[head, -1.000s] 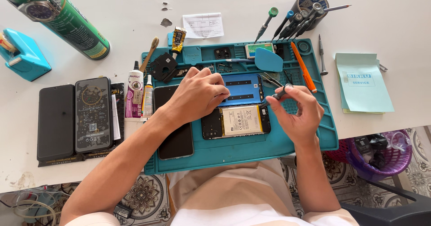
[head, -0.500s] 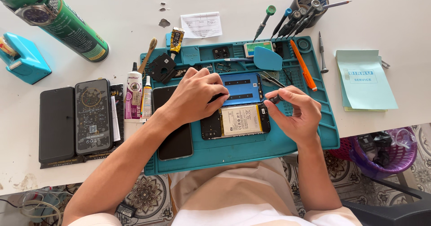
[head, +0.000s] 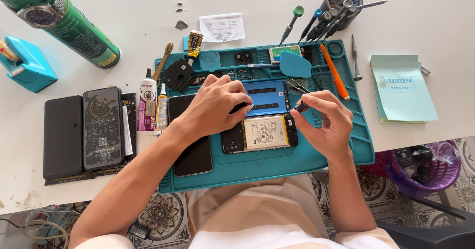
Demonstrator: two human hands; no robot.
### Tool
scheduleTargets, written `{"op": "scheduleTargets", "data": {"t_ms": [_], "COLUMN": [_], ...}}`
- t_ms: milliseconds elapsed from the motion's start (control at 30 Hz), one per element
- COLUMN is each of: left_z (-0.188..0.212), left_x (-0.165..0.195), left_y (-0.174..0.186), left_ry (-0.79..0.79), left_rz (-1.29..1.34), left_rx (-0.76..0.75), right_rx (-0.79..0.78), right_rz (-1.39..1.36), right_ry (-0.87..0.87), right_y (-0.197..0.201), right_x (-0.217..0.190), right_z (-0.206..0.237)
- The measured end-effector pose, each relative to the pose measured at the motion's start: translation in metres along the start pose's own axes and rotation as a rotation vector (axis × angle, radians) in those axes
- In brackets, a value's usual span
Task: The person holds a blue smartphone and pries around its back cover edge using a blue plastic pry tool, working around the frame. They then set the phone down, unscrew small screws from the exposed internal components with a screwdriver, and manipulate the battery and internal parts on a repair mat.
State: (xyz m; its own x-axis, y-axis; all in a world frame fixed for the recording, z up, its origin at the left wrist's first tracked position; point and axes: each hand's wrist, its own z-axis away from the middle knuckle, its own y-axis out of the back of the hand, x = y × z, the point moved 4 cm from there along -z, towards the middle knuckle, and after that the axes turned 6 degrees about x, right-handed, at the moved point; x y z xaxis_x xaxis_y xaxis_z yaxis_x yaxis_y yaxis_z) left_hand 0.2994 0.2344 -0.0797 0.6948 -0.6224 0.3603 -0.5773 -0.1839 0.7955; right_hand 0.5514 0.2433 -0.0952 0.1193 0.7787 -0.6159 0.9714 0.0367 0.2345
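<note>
White table: teal mat (head: 316,162) holds opened phone (head: 264,132) under left hand's (head: 215,105) curled fingers; right hand (head: 324,123) pinches tweezers (head: 299,88).

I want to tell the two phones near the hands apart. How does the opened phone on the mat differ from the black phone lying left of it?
The opened phone lies crosswise with its battery and boards bare; the black phone lies lengthwise, closed and dark. The left hand rests on the opened phone's left end; its forearm crosses over the black phone. Both lie flat on the teal mat.

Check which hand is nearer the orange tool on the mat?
Right. The right hand sits just lower-left of the orange tool, close but apart. The left hand rests further left, on the opened phone and the blue back cover.
</note>
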Motion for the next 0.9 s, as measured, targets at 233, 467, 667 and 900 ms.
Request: {"op": "scheduleTargets", "data": {"t_ms": [233, 467, 667, 900], "left_z": [-0.0014, -0.0005, 0.0012, 0.0006], "left_x": [0.0007, 0.0009, 0.0018, 0.0005], "left_y": [-0.0015, -0.001, -0.0001, -0.0012], "left_ry": [0.003, 0.004, 0.004, 0.005], "left_rz": [-0.011, -0.013, -0.01, -0.017], "left_rx": [-0.009, -0.014, -0.01, -0.022], "right_rx": [-0.041, -0.108, -0.036, -0.055], "right_rz": [-0.116, -0.104, -0.006, -0.085], "right_ry": [-0.07, -0.055, 0.057, -0.005], "right_y": [0.0002, -0.0004, -0.0011, -0.003], "right_x": [0.0022, 0.0035, 0.0012, 0.004], "right_z": [0.0019, 0.0019, 0.0015, 0.0025]}}
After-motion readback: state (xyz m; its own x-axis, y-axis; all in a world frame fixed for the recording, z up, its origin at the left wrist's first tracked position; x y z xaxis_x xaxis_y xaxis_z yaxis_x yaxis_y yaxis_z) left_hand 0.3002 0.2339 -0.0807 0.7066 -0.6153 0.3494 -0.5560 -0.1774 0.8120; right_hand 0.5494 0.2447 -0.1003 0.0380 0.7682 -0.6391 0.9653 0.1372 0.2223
